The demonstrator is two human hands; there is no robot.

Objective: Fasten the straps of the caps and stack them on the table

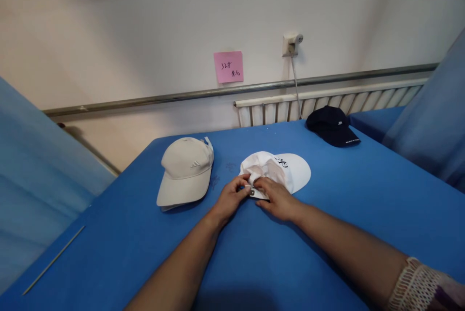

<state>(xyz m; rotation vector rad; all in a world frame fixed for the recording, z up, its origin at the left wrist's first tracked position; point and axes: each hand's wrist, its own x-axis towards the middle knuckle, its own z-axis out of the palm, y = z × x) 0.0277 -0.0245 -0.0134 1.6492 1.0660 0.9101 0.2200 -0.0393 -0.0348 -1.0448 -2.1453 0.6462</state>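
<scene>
We had the white cap [279, 171] lying crown-down toward us on the blue bench [327, 233], its brim pointing away. Our left hand [230, 198] and right hand [276, 198] both pinched the back strap of that cap at its small buckle [252, 192], fingers closed on it from either side. We judged the strap work was under way and not finished. The beige cap [186, 170] just beside it and the dark cap [332, 126] farther back lay untouched.
</scene>
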